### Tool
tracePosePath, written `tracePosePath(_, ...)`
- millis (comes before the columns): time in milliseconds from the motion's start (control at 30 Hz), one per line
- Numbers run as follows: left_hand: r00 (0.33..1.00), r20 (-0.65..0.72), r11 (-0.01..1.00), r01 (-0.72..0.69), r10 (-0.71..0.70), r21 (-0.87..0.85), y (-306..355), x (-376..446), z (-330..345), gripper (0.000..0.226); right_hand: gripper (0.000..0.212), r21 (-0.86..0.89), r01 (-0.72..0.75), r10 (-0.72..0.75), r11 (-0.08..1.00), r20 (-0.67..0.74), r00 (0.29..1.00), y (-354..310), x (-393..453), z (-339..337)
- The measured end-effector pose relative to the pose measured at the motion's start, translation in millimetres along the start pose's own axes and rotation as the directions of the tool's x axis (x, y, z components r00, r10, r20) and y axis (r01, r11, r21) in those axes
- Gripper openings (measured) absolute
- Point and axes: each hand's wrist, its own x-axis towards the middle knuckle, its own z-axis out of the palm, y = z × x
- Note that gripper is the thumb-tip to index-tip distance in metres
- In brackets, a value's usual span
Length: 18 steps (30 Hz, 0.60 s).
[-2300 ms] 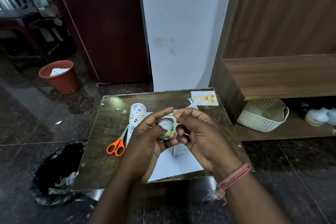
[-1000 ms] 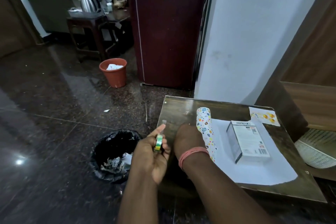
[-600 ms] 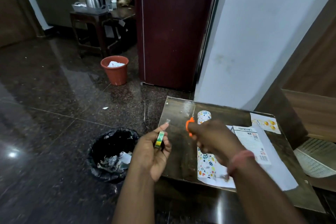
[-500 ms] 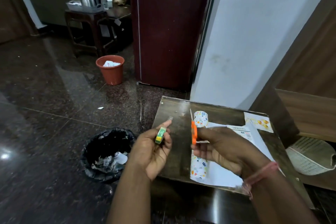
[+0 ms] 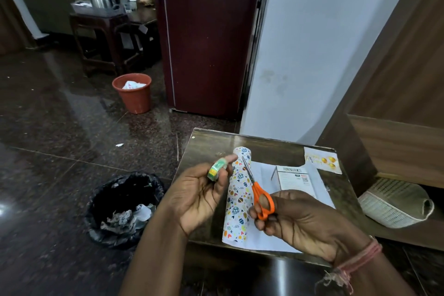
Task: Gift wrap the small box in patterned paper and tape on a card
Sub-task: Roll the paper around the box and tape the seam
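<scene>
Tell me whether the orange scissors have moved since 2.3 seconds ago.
Yes. The scissors lay on the table left of the paper roll; now the right hand holds them above it, blades toward the tape roll.

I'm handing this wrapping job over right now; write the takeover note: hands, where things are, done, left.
Left hand holds the small green-and-yellow tape roll, a strip pulled up to its forefinger.
Right hand grips the orange-handled scissors, blades pointing toward the tape.
The white printed small box lies unwrapped on the white back of the patterned paper sheet, whose left edge is curled into a roll, on the dark wooden table.
The card with orange balloons is at the table's far right corner.
Done: paper laid out, box placed.
Left: cut tape, wrap, tape seams, attach card.
</scene>
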Motion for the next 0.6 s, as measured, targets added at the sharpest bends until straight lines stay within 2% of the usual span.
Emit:
tracePosePath(133,0.998,0.049,1.000,0.027,-0.028,0.012,-2.5,9.3,-3.6,0.049,0.047,-0.011,-0.026,0.027,1.000,0.100,0.995,-2.6,-2.5,-17.1)
tracePosePath(267,0.986,0.146,0.994,0.073,-0.084,0.080,-3.9,11.4,-8.1,0.086,0.046,-0.058,-0.031,0.041,0.998,0.179,0.983,-3.3,2.9,-24.1)
tracePosePath(600,0.979,0.160,0.987,0.105,-0.123,0.119,0.1,18.3,-15.4,0.082,0.051,-0.081,-0.035,0.048,0.996,0.163,0.985,0.1,16.0,-30.5)
